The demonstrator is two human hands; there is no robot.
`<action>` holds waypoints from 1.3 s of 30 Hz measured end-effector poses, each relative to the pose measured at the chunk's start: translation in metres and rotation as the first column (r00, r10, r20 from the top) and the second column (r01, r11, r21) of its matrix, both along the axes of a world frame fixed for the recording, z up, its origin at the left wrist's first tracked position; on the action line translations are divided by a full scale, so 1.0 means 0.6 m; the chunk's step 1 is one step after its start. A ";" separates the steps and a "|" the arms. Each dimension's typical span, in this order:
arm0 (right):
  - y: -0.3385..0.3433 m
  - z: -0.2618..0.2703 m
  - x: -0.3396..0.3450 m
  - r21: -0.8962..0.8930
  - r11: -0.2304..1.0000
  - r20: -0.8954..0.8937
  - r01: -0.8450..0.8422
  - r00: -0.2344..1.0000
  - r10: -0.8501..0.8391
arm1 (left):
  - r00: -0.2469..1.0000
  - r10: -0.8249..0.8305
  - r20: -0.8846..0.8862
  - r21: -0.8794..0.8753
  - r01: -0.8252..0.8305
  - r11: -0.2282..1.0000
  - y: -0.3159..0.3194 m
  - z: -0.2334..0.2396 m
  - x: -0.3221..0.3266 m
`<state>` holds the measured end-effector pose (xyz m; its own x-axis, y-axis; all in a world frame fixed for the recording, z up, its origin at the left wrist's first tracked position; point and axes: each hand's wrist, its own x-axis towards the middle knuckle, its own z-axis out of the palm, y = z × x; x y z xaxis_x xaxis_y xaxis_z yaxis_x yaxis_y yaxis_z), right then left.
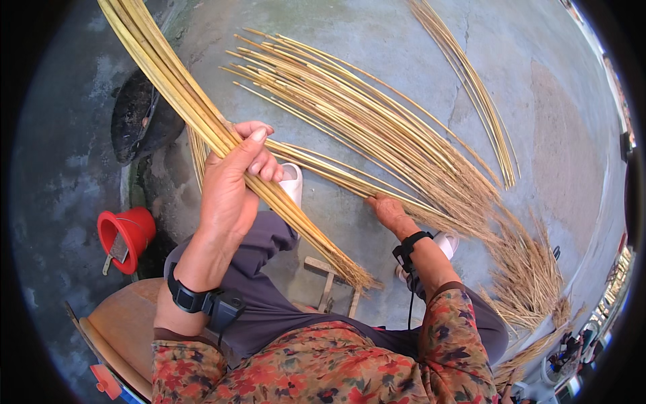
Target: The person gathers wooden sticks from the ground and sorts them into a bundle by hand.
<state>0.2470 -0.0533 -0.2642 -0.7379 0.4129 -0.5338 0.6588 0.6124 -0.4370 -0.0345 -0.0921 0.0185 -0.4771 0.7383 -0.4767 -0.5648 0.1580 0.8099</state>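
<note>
My left hand [237,164] is closed around a bundle of thick yellow plant stalks [189,108], which slants from the upper left down to frayed, fibrous ends above a small wooden frame [327,288]. Lower and to the right, my right hand [388,209] has its fingers on a few thin stalks [323,167]; whether it grips them is unclear. Beyond it a large pile of long dry stalks [348,108] lies on the concrete floor, its feathery heads [525,272] gathered at the right.
Another small bunch of stalks [474,86] lies at the upper right. On the left are a red plastic bucket [144,225] with a cleaver [119,248] in it, a dark container [133,118] and a large brown round vessel [126,313]. Various items stand at the far right edge.
</note>
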 end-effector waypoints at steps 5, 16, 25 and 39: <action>0.041 -0.003 -0.012 -0.019 1.000 0.045 0.025 0.999 -0.024 | 1.000 0.000 0.003 -0.020 0.000 1.000 0.003 -0.001 0.002; 0.066 -0.006 -0.040 0.172 0.942 -0.023 0.288 0.957 -0.288 | 0.999 0.043 0.003 0.014 -0.043 0.999 0.006 -0.005 -0.014; 0.065 -0.004 -0.014 0.276 0.949 -0.194 0.150 0.976 -0.098 | 0.996 0.072 0.056 0.047 -0.074 0.996 0.001 -0.013 -0.028; 0.044 -0.016 -0.018 0.285 0.940 -0.166 0.187 0.976 -0.143 | 0.999 0.038 0.027 0.047 -0.039 0.998 0.002 -0.015 -0.026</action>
